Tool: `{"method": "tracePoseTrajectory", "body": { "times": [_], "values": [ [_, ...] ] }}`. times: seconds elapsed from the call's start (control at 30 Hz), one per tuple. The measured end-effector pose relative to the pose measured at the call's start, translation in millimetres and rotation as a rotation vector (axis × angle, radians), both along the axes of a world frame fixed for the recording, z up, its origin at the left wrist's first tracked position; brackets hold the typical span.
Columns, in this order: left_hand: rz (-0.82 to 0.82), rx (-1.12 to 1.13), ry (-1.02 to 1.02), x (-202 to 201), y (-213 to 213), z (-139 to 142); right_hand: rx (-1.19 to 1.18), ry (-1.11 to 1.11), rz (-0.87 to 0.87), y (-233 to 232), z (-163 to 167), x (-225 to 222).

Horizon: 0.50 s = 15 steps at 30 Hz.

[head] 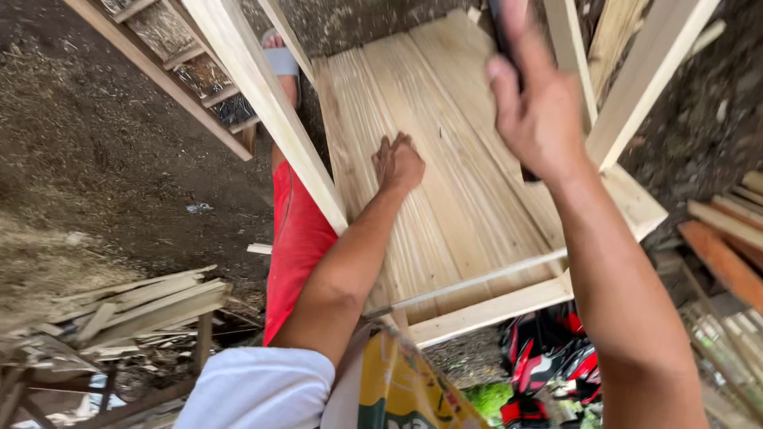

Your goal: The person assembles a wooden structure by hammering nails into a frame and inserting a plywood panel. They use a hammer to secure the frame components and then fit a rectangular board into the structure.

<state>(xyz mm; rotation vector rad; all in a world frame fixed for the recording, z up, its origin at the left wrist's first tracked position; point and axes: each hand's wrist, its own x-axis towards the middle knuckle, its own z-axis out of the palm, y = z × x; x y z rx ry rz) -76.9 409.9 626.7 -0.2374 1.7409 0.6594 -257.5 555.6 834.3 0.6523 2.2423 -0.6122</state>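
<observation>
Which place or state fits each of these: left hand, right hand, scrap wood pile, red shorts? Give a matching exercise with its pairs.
Column one:
1. left hand
2. right hand
3. scrap wood pile
4. red shorts

Column two:
A. lower left, on the dirt ground
B. raised, grip closed on a dark handle
C. pressed flat on the pale board panel
D. left of the panel, beside a slanted wooden rail

Pairs: 1-C, 2-B, 3-A, 4-D

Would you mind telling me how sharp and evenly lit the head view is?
Head view: soft daylight, no glare on the wood panel; the raised right hand is motion-blurred, the left hand sharper; straight frame boards splay outward, wide-angle distortion.
</observation>
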Motion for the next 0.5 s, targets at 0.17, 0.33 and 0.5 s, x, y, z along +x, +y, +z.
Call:
{"method": "tracePoseTrajectory", "body": {
  "times": [0.17, 0.33, 0.5],
  "values": [
    [0.042, 0.021, 0.023, -3.3, -0.5, -2.1, -0.013, 0.443, 0.534, -27.7, -7.0, 26.6],
    [-0.037, -0.021, -0.006, -17.3, -1.9, 3.6, -0.006, -0.127, 0.297, -9.3, 16.1, 31.0],
    [-0.175, 0.16, 0.073, -34.5, -18.7, 35.4, -0.05, 0.42, -0.125, 5.6, 157.3, 88.1]
  ]
}}
